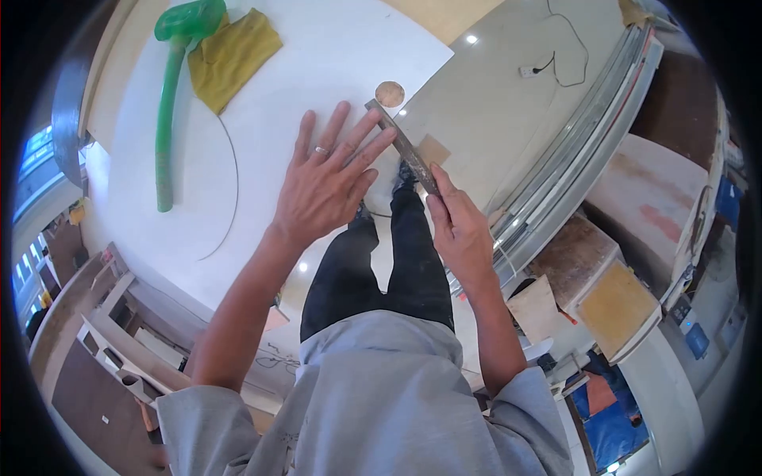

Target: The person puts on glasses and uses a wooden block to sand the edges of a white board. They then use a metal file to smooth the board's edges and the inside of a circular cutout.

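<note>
My right hand point(462, 230) is closed around the near end of a long, narrow, dark bar point(406, 149). The bar slants up and left, along the edge of a white board point(294, 63). My left hand point(329, 178), with a ring on one finger, is spread over the board. Its fingertips are at the bar's far part; whether they press on it is unclear. Beyond the bar's far end, a round tan spot point(390, 94) shows near the board's corner.
A green mallet point(167, 119) and a yellow-green cloth point(232, 59) lie on the board at the left. Long metal strips point(571, 159) run along the right. A socket with a cable point(528, 71) is on the floor. At lower right stand boxes point(575, 262).
</note>
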Demonstrator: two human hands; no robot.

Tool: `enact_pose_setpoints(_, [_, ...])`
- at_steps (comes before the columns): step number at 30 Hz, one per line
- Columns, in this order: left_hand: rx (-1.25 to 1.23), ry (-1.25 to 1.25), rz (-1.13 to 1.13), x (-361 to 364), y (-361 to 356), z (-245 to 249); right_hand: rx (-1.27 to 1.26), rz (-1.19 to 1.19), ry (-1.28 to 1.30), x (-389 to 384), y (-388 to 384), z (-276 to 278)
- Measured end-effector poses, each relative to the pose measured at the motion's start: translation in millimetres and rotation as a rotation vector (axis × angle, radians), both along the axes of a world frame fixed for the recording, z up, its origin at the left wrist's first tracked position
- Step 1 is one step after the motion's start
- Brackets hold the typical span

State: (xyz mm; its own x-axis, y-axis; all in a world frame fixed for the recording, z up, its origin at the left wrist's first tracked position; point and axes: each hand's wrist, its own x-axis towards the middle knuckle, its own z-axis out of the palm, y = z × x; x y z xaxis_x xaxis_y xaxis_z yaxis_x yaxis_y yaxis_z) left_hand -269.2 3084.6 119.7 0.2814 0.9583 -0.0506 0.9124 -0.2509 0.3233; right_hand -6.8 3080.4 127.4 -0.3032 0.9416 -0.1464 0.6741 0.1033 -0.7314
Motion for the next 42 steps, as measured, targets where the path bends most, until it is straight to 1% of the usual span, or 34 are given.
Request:
enact_pose_setpoints(2, [-0.032, 0.001, 0.035, 4.7, -3.4, 1.6, -0.030, 0.009, 0.076, 6.5, -2.5, 4.3])
enact_pose_setpoints(5, [-0.036, -0.038, 0.072, 10.2, -5.0, 3.4, -0.191, -0.027, -0.009, 29.8, -19.8, 10.4])
enact_pose_setpoints(8, [-0.051, -0.044, 0.100, 13.0, -5.0, 5.7, -0.063, 0.035, -0.016, 53.4, -34.7, -0.1])
enact_pose_setpoints(9, [-0.062, -0.046, 0.106, 16.4, -6.1, 7.5, 0.046, 0.039, 0.024, 55.8, -35.9, -3.1])
enact_pose_setpoints(12, [-0.074, -0.012, 0.115, 21.7, -6.6, 8.6, 0.107, 0.099, -0.041, 65.8, -30.1, -1.7])
enact_pose_setpoints(13, [-0.073, 0.011, 0.117, 22.4, -6.2, 9.2, 0.108, 0.077, -0.014, 67.6, -28.4, -8.9])
enact_pose_setpoints(16, [-0.032, 0.047, 0.149, 14.7, 5.2, 6.2, 0.124, 0.090, 0.009, 55.3, -5.0, -16.3])
enact_pose_setpoints(17, [-0.014, 0.051, 0.166, 10.8, 11.6, 4.6, 0.064, 0.092, 0.009, 48.6, 6.4, -12.9])
enact_pose_setpoints(20, [0.022, 0.044, 0.161, -3.2, 37.6, 2.8, -0.054, 0.024, 0.123, 23.6, 30.7, -13.0])
enact_pose_setpoints(21, [0.071, 0.034, 0.156, -5.3, 44.5, 3.1, -0.118, 0.021, 0.136, 15.6, 38.4, -8.3])
enact_pose_setpoints(24, [0.071, -0.021, 0.138, -14.9, 60.4, 2.7, -0.122, -0.005, 0.077, -16.0, 49.6, -7.4])
enact_pose_setpoints(25, [0.071, -0.047, 0.139, -19.5, 66.5, 5.0, -0.208, -0.030, 0.069, -27.0, 57.0, -3.6])
enact_pose_setpoints(28, [0.229, -0.060, 0.228, -40.8, 80.1, -17.0, -0.171, -0.095, 0.093, -35.7, 55.1, -10.3])
enact_pose_setpoints(31, [0.263, 0.029, 0.275, -45.7, 81.1, -24.6, 0.044, 0.004, 0.087, -10.4, 23.2, -15.7])
enact_pose_setpoints(34, [0.265, 0.064, 0.293, -42.8, 80.9, -25.2, -0.020, 0.124, -0.100, 13.7, -8.6, -11.5])
enact_pose_setpoints(37, [0.268, 0.060, 0.294, -41.7, 82.0, -25.2, 0.034, 0.124, -0.152, -0.2, 4.5, -9.3])
enact_pose_setpoints(40, [0.269, 0.045, 0.287, -44.4, 79.6, -27.1, 0.142, 0.090, -0.125, -40.5, 41.0, -26.3])
enact_pose_setpoints(42, [0.287, 0.031, 0.285, -44.4, 81.5, -29.2, 0.131, 0.098, -0.113, -46.9, 49.7, -22.6])
